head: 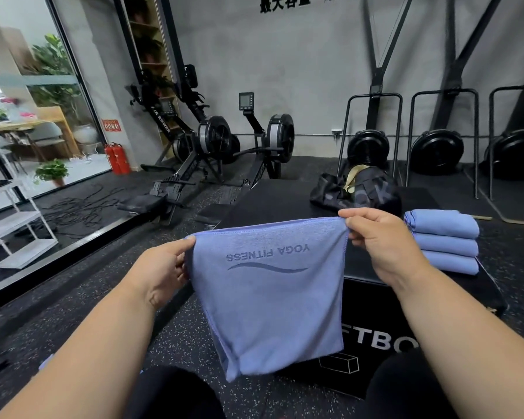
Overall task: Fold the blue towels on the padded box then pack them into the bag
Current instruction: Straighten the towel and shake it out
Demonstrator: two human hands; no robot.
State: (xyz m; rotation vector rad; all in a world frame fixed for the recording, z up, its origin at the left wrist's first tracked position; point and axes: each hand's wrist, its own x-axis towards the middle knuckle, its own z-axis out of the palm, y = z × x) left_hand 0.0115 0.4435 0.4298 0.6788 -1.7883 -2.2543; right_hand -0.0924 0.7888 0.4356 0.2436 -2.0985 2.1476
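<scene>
I hold a blue towel (270, 297) up in the air in front of me, doubled over, its "YOGA FITNESS" print upside down. My left hand (161, 269) pinches its top left corner. My right hand (378, 237) pinches the top right corner. The towel hangs over the near side of the black padded box (285, 201). A stack of three folded blue towels (445, 240) lies on the box's right part. A dark duffel bag (357, 189) with a tan strap sits at the box's far right, behind the stack.
Rowing machines (212, 146) stand on the black rubber floor beyond the box. Ski machines (372, 146) line the grey back wall. A white shelf rack (12, 225) and cables are at the left by the glass wall, with red fire extinguishers (117, 158).
</scene>
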